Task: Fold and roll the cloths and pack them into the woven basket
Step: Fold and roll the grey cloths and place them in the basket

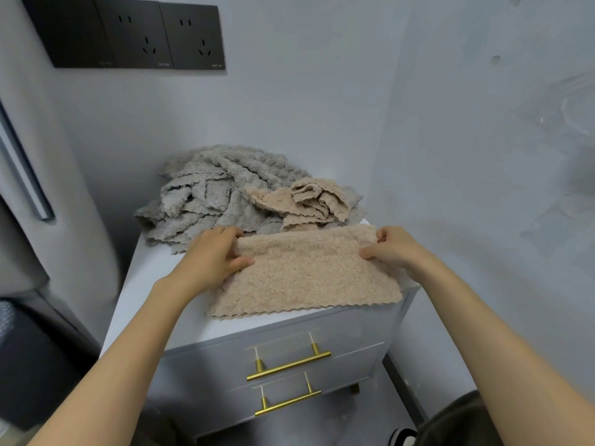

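Head view, folding stage. I see the beige cloth [306, 272] lying flat on the white top of the drawer cabinet [151, 284], its long axis running left to right and its scalloped near edge along the cabinet's front lip. My left hand [212, 252] pinches the far left corner, thumb on top and fingers [225, 235] curled under the raised edge; my right hand [392, 249] pinches the far right corner in the same way. The cloth spans the gap between the two hands, neither one nearer to it than the other. I judge the next fold turns on that far edge coming straight toward me onto the near one. Behind lie a heap of grey cloths [206, 194] and a crumpled beige cloth [309, 201], unfolded. The woven basket is out of view.
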Demonstrator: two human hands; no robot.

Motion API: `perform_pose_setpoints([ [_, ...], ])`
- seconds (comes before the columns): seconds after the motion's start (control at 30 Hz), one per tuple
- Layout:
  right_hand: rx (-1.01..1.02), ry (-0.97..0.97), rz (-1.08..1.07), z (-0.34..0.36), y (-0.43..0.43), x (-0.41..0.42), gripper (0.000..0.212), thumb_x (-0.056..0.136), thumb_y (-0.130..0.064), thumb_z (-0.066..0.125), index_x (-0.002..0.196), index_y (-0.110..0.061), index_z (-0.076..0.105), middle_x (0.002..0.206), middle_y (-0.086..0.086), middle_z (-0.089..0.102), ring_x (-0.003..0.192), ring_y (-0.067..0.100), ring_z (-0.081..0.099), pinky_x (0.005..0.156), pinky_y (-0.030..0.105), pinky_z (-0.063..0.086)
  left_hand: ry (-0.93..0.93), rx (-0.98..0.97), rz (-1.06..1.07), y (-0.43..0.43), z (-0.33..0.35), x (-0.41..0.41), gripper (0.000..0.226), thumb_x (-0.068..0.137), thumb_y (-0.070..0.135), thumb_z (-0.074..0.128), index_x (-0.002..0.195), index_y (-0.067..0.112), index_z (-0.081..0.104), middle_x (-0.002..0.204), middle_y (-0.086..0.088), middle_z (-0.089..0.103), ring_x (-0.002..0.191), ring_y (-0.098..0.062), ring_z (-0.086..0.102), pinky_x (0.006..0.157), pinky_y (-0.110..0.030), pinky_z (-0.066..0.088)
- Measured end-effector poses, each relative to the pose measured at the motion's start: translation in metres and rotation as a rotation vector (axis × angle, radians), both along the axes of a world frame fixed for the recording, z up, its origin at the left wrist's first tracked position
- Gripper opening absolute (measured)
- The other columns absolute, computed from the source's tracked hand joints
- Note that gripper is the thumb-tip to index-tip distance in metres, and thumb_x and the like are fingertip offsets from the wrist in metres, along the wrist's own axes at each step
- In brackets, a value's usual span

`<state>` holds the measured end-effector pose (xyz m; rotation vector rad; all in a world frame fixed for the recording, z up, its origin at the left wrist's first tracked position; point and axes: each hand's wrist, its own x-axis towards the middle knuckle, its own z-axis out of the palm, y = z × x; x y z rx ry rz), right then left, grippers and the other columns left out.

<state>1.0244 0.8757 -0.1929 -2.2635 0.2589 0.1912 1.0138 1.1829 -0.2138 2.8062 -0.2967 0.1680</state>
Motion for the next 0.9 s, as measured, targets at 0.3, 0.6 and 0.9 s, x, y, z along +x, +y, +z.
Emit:
perform_pose_setpoints([
  [0.3,-0.039,-0.535,-0.199,0.022,0.000,-0.017,0.032,0.089,-0.023,0.059,0.116,-0.013,0.047,0.088,0.001,0.064,0.078,0.026,0.067,0.074,0.042,0.054,0.068,-0.417,-0.109,-0.011,0.032,-0.045,0.024,0.080,0.009,0.068,0.074,0.018,0.046,0.060,0.008,0.054,0.052,-0.005,0.046,0.052,-0.024,0.035],
  [0.6,0.720,-0.639,-0.211,0.055,0.042,0.010,0.016,0.089,-0.001,0.055,0.105,-0.003,0.057,0.089,0.009,0.067,0.076,0.018,0.072,0.074,0.027,0.058,0.731,-1.154,0.013,-0.040,0.021,-0.061,0.026,0.090,-0.001,0.054,0.111,0.014,0.055,0.089,-0.001,0.071,0.072,-0.009,0.069,0.056,-0.021,0.055],
  [0.9,0.323,-0.903,0.248,0.052,0.103,0.037,0.030,0.089,0.003,0.050,0.114,-0.013,0.058,0.124,-0.003,0.049,0.114,0.003,0.048,0.096,0.014,0.037,1.018,-1.558,0.118,-0.068,0.003,-0.057,0.019,0.093,0.006,0.050,0.112,0.003,0.057,0.107,-0.020,0.069,0.098,-0.033,0.068,0.085,-0.042,0.055],
])
